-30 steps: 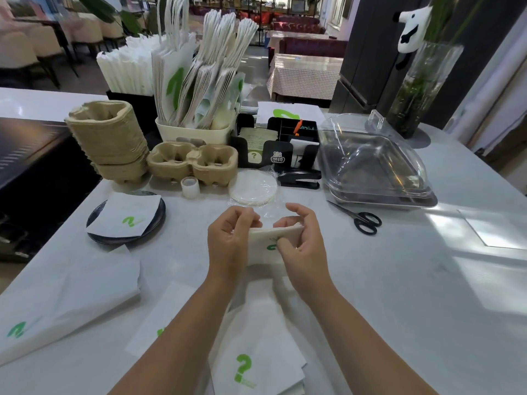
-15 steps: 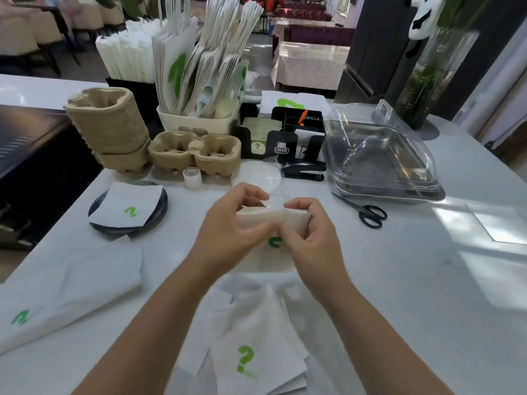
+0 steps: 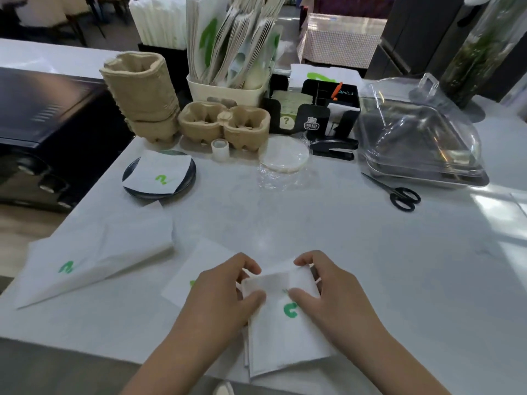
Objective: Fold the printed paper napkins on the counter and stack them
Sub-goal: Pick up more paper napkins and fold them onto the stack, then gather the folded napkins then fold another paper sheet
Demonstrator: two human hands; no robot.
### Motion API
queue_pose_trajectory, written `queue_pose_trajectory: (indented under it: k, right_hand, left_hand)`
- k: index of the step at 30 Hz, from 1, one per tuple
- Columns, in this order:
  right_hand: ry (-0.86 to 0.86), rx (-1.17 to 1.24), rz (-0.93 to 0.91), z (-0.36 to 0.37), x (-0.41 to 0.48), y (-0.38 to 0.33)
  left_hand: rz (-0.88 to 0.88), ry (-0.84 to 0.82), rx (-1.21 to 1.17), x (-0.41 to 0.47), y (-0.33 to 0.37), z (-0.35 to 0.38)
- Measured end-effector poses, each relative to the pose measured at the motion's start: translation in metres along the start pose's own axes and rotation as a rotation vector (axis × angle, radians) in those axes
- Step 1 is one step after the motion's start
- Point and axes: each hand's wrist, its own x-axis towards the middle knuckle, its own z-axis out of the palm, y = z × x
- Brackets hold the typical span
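Wide white counter [image 3: 356,252] fills the view, and right at its near edge sits the folded napkin [image 3: 285,332], lying on top of a small stack of napkins [image 3: 247,363] whose edges peek out along its left side. Both hands are on it! The left hand [image 3: 219,303] comes in from the left, fingers curled, thumb pressing down on the top left part of the napkin and fingertips at its far edge. The right hand [image 3: 333,300] mirrors it, thumb planted beside the green printed mark, index finger hooked over the far right corner. So the napkin lies under both thumbs and between the two palms, pinched at its far edge, flat against the pile below.

Off to the left, a big loosely folded napkin sheet [image 3: 94,258] lies well apart. Just left of the left hand, a flat napkin [image 3: 199,269] pokes out from under the wrist. Farther back, a dark plate [image 3: 188,178] carries one more napkin [image 3: 159,175]. Scissors [image 3: 396,193] rest far right.
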Motion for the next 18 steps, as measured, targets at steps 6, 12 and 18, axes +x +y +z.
queue_pose_trajectory:
  k: [6,12,18]
  right_hand:
    - [0.08,-0.104,-0.076,0.01,0.006,0.005]
    - [0.216,-0.193,-0.102,0.013,0.0,0.01]
    - [0.296,-0.049,-0.103,0.011,0.0,0.006]
  left_hand:
    - [0.023,0.192,0.218,0.007,-0.018,-0.003]
    - [-0.194,0.288,0.6,0.015,-0.053,-0.04]
    - [-0.213,0.21,0.499,0.022,-0.043,-0.049]
